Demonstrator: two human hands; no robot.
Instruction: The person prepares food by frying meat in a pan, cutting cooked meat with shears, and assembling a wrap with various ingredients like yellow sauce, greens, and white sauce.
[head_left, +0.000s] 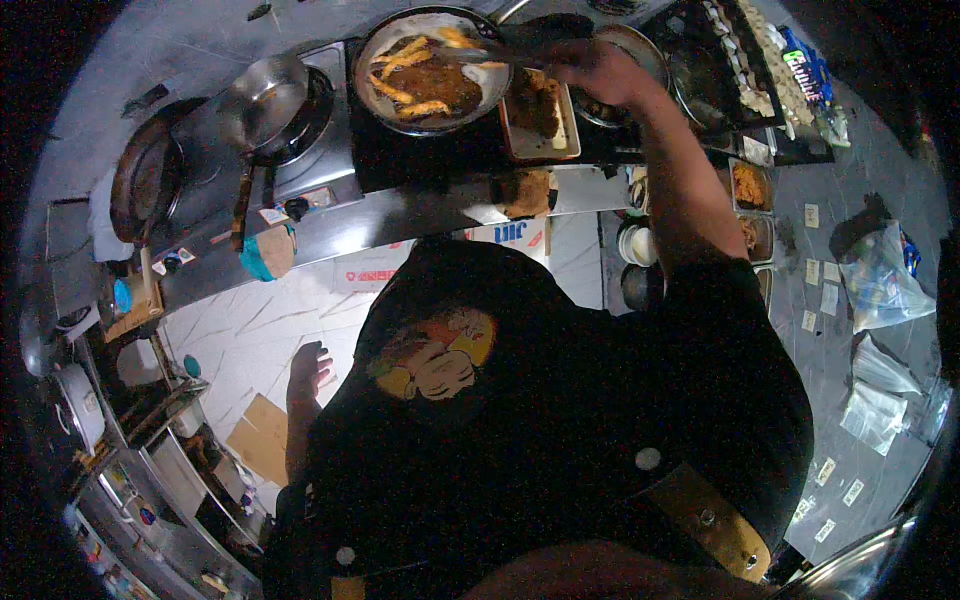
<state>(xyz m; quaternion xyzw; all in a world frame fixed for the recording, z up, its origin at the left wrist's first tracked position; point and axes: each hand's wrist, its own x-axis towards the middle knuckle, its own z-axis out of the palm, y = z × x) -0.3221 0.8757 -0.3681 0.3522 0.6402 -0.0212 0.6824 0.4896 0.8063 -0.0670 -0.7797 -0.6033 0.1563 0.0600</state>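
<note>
My right hand (592, 71), slightly blurred, reaches over the stove and grips a utensil that looks like tongs (480, 55). Its tip is in a wide frying pan (360, 97), among several golden-brown fried strips (409, 56) lying in brown oil or sauce (442, 84). Just right of that pan, below my wrist, stands a rectangular white tray (574, 142) with dark brown contents. Behind my right hand a second round pan (652, 52) is partly hidden. My left hand (310, 367) hangs beside my body above the floor, fingers apart and holding nothing.
A steel saucepan (262, 105) and a dark frying pan (142, 176) occupy the left counter. Food containers (750, 187) line the right side. Egg trays (750, 67) and a plastic bag (889, 277) lie farther right. Flattened cardboard (259, 439) rests on the tiled floor.
</note>
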